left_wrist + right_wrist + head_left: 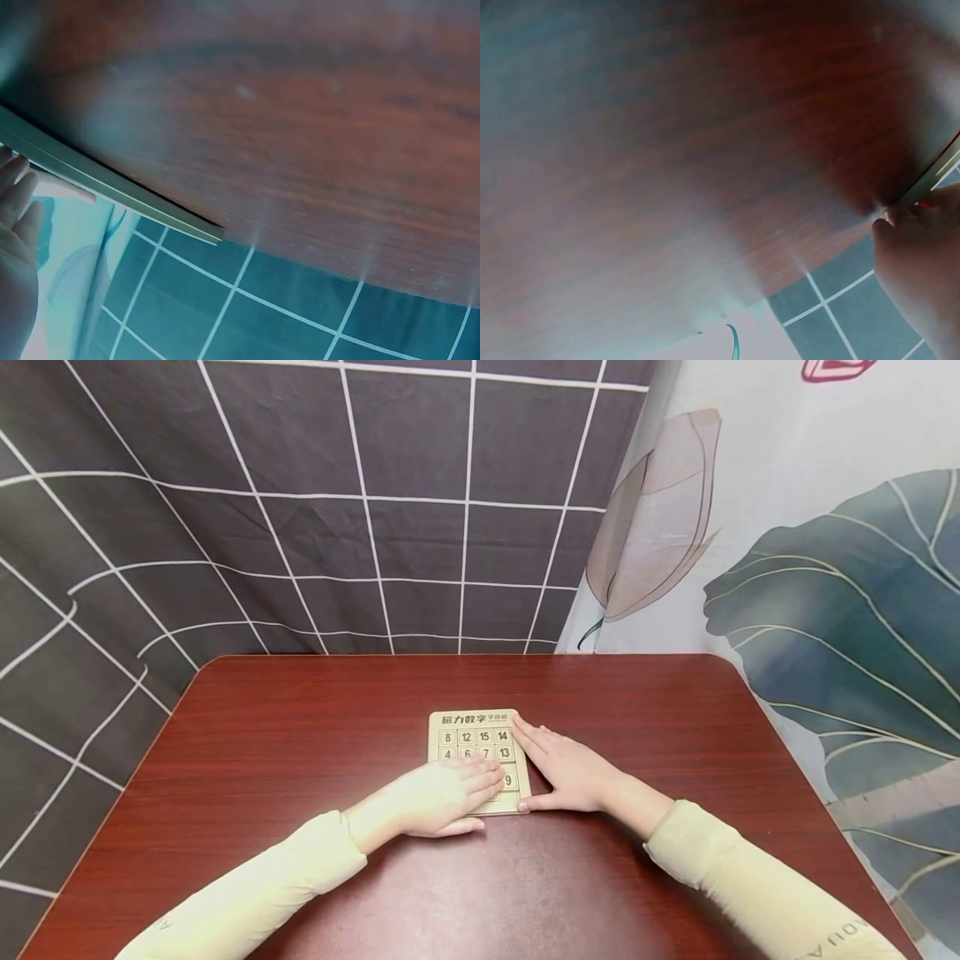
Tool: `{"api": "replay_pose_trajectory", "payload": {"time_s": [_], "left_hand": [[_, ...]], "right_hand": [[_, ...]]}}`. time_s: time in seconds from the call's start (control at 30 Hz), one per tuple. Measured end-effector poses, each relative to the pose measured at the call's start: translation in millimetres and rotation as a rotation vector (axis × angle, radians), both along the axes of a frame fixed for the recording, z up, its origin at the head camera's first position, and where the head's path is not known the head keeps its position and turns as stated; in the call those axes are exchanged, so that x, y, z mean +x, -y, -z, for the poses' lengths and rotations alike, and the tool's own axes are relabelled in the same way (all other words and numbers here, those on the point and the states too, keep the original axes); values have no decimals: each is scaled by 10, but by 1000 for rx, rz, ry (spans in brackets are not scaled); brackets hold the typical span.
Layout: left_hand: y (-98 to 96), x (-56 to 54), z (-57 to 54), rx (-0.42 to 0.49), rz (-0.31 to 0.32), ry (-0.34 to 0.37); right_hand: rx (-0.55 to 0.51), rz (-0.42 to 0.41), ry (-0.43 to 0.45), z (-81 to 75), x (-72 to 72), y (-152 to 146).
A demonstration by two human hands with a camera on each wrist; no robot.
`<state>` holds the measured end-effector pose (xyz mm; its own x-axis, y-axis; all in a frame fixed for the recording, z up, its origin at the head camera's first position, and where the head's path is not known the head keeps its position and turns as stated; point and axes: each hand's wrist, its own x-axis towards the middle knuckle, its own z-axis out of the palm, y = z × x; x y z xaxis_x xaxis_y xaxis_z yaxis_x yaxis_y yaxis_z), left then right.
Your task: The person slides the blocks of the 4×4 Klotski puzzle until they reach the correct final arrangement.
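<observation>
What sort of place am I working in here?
Probably a small indoor work corner screened off with fabric: a reddish-brown table, a dark grid-patterned cloth behind it, and a pale leaf-print cloth to the right.

Left wrist | left hand (16, 270), cropped, fingers beside thin board (124, 184), contact hard to tell | reddish-brown tabletop (315, 142) | white-lined backdrop (285, 289) beyond

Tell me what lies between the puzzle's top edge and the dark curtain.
Just bare red table: nothing stands between the puzzle and the dark curtain, as the head view shows.
</observation>
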<state>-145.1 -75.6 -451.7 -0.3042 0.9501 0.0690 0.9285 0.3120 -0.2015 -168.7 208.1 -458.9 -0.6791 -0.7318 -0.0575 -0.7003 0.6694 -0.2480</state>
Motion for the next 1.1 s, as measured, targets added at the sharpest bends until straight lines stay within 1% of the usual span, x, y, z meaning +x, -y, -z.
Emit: {"api": "replay_pose_trajectory", "payload": {"time_s": [0.13,0.2,0.33,0.4,0.47,0.67,0.77,0.9,1.0,1.1], "left_hand": [[9,59,3,18,46,-44],[19,71,5,25,59,-55],[36,33,4,36,60,-36],[39,-9,4,39,49,-18],[35,-64,3,41,24,10],[12,-266,13,20,-96,61],[10,-332,22,18,-122,65],[7,-349,35,5,-109,64],[-1,-330,37,-11,-112,66],[-11,-304,21,-8,-115,67]], "right_hand": [[-1,0,-4,-5,3,1],[-3,-1,-8,-2,1,-2],[-4,-6,-19,15,-9,-1],[0,-5,-17,21,-12,0],[3,-2,-9,26,-14,1],[13,7,-1,29,-14,-7],[12,3,-10,24,-13,-7],[18,4,-4,30,-17,-5],[16,8,5,35,-16,-4],[13,8,3,36,-15,-2]]}}
